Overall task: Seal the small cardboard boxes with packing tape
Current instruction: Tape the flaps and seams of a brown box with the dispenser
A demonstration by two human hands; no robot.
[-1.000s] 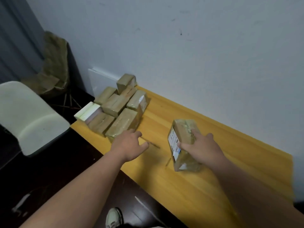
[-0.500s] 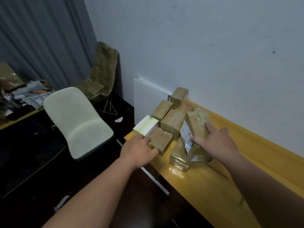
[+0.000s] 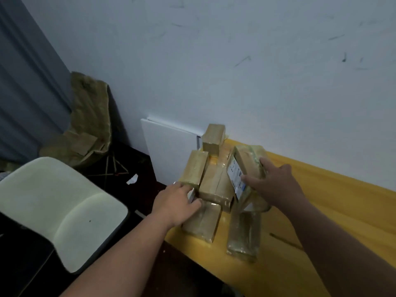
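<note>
The right hand (image 3: 272, 185) grips a labelled box (image 3: 246, 168) above the taped boxes (image 3: 214, 183) at the table (image 3: 342, 200) end, while the left hand (image 3: 175, 202) seems to grasp a white box (image 3: 191, 195), mostly hidden.

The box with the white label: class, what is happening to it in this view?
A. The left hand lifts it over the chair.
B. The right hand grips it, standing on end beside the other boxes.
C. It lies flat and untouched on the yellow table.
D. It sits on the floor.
B: the right hand grips the box with the white label, which stands on end on the yellow table beside the other boxes.
</note>
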